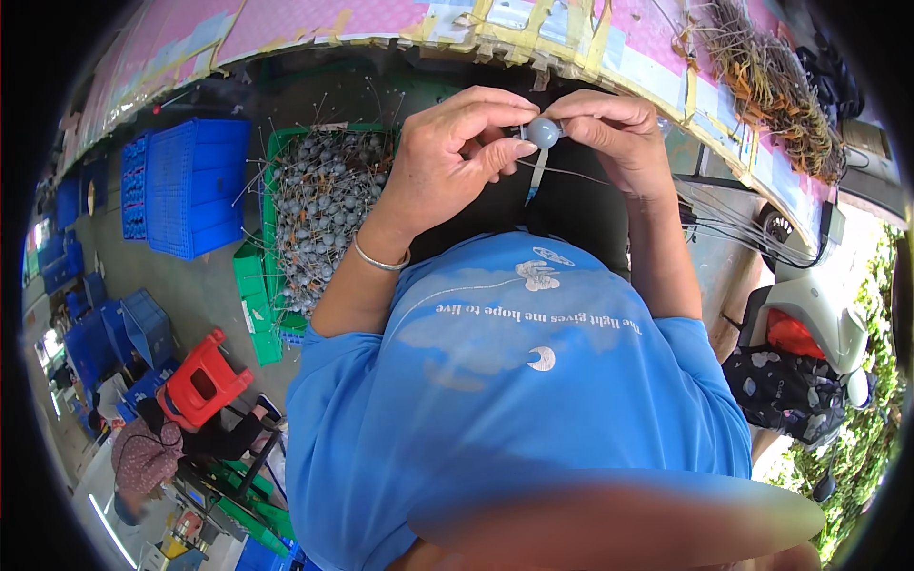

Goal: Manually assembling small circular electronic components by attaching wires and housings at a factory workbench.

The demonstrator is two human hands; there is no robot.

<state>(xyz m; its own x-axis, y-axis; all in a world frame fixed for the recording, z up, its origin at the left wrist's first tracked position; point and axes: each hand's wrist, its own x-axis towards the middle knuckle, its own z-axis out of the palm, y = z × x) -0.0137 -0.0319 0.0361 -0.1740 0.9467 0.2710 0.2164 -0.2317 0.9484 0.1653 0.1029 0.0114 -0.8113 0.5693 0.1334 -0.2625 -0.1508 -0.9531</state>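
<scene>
A smooth grey ball (pixel 544 132) sits between my two hands, in front of my lap. My left hand (pixel 447 157) is closed, its thumb and fingertips pinching at the ball's left side. On the other side, my right hand (pixel 621 136) is pinched shut, thumb against index finger, at the ball's right edge. Fingertips hide the exact points of contact. A thin dark wire (pixel 576 175) runs below the ball toward my right wrist. Behind and under the ball a narrow pale strip (pixel 538 174) hangs down.
Left of my lap, a green crate (pixel 271 205) is heaped with grey balls on thin wire stems (pixel 328 205), many sticking out. Blue crates (pixel 205 186) and a red stool (pixel 205 381) stand farther left. A taped pink table edge (pixel 381 24) curves ahead; dried stems (pixel 776 86) lie at right.
</scene>
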